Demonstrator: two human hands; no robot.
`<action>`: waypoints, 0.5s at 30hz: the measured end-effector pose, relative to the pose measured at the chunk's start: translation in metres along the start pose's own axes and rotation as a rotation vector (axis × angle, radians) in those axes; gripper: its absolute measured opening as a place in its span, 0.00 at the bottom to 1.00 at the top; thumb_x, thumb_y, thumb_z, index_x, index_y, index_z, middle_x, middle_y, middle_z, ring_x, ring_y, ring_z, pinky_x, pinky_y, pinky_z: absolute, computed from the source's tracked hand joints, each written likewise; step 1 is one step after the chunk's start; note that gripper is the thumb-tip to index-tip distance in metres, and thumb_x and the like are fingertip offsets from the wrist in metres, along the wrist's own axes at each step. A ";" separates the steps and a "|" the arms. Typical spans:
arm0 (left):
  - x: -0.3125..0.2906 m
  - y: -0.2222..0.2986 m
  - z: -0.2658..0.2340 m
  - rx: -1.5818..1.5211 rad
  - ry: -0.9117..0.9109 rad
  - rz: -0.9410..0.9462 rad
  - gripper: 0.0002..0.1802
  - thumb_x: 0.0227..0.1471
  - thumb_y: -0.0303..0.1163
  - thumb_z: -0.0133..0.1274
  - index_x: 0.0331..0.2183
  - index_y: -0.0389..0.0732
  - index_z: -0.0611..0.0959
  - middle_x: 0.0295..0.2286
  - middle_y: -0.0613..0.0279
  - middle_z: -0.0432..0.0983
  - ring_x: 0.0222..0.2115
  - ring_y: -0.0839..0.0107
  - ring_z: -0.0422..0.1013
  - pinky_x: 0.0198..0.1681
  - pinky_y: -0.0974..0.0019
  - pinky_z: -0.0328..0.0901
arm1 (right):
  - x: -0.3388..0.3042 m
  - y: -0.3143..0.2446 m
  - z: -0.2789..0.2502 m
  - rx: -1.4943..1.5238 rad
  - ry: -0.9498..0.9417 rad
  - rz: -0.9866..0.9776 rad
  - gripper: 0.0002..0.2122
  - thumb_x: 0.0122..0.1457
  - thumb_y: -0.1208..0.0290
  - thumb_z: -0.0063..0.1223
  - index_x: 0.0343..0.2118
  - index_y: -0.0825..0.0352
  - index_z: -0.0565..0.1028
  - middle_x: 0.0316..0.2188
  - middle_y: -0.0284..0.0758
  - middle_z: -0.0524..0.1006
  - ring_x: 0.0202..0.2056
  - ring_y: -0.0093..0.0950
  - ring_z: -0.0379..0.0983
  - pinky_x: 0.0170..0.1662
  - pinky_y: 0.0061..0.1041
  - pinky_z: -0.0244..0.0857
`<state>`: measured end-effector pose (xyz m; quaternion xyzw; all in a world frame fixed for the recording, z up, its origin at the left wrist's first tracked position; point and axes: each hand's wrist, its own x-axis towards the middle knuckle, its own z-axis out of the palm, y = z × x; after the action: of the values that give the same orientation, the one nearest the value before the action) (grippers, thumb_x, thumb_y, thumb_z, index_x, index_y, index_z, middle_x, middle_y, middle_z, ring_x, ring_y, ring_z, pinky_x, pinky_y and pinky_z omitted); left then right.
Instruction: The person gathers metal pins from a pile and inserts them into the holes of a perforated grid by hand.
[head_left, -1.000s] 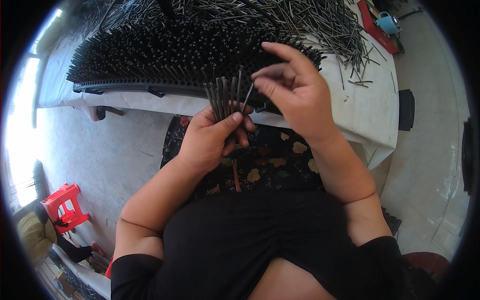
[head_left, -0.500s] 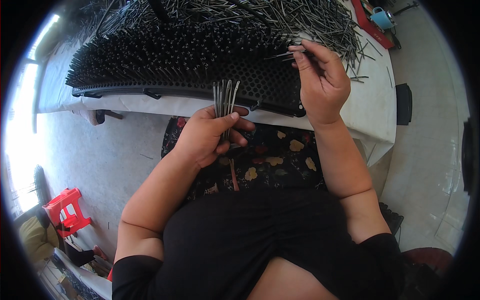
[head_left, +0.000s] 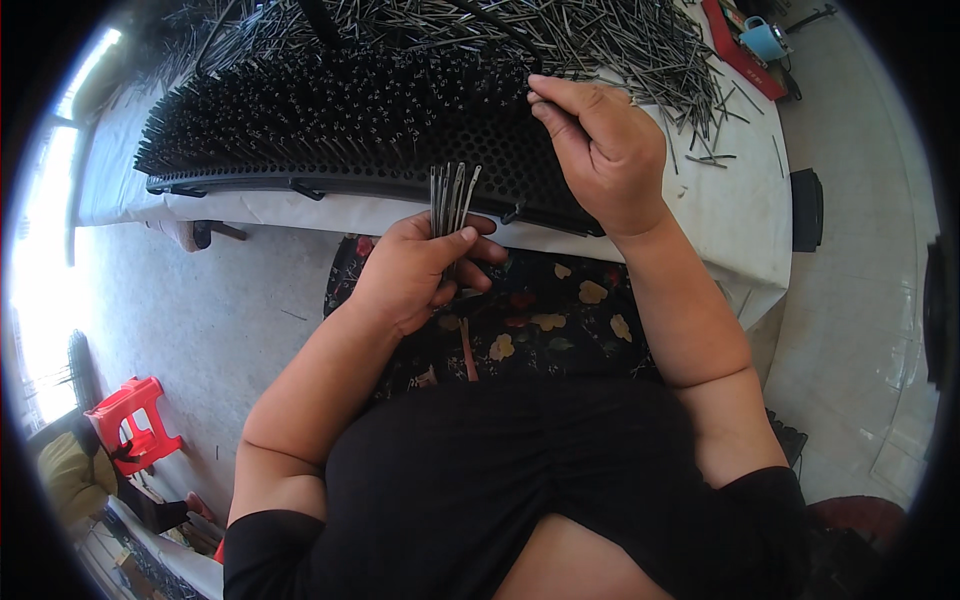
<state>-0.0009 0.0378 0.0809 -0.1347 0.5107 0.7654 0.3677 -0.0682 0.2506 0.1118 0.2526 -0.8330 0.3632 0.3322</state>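
My left hand (head_left: 420, 265) is closed round a bunch of thin dark metal rods (head_left: 456, 195), held upright in front of the black perforated rack (head_left: 508, 165); their upper ends look flattened, with tiny holes. Over the right part of this rack, my right hand (head_left: 612, 150) has thumb and forefinger pinched together at the edge of the standing rods. What the pinch holds, if anything, is hidden. Many similar dark rods (head_left: 300, 115) stand densely in the rack's holes, while open holes show at its right front.
A big heap of loose rods (head_left: 640, 50) lies behind the rack on the white-covered table (head_left: 735, 200). At the back right are a red box (head_left: 745, 60) and a light blue mug (head_left: 765, 40). A red plastic stool (head_left: 140, 420) stands on the floor at the left.
My right hand has moved left over the rack, and the rods that stuck out from its fingertips no longer show. My left hand has stayed almost still with its bunch.
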 end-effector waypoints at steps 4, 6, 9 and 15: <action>0.001 0.001 0.000 0.010 -0.003 0.006 0.13 0.62 0.28 0.45 0.45 0.33 0.76 0.33 0.55 0.80 0.22 0.75 0.75 0.15 0.81 0.57 | 0.007 0.018 0.006 -0.228 -0.079 -0.186 0.08 0.50 0.73 0.63 0.35 0.58 0.81 0.30 0.26 0.82 0.46 0.32 0.76 0.52 0.36 0.63; 0.001 0.001 0.000 0.007 -0.018 0.010 0.13 0.62 0.29 0.45 0.46 0.33 0.76 0.34 0.55 0.80 0.23 0.75 0.75 0.15 0.81 0.57 | 0.007 0.018 0.007 -0.244 -0.102 -0.189 0.08 0.50 0.71 0.63 0.35 0.57 0.81 0.30 0.25 0.82 0.49 0.32 0.74 0.55 0.40 0.60; 0.000 -0.001 -0.001 -0.005 -0.052 0.029 0.14 0.62 0.29 0.45 0.47 0.33 0.75 0.35 0.55 0.80 0.23 0.75 0.74 0.16 0.82 0.56 | 0.007 0.005 0.004 -0.323 -0.141 -0.246 0.07 0.50 0.72 0.63 0.34 0.59 0.82 0.30 0.27 0.82 0.48 0.31 0.74 0.51 0.34 0.65; -0.005 0.001 0.006 -0.004 -0.216 0.098 0.15 0.62 0.27 0.45 0.49 0.33 0.74 0.36 0.54 0.79 0.24 0.76 0.74 0.16 0.82 0.56 | -0.018 -0.043 -0.005 0.665 -0.276 0.650 0.12 0.53 0.79 0.60 0.42 0.67 0.78 0.29 0.34 0.81 0.33 0.22 0.78 0.34 0.20 0.70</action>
<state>0.0022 0.0406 0.0871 -0.0271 0.4724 0.7936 0.3825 -0.0265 0.2317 0.1202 0.1174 -0.7438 0.6579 -0.0110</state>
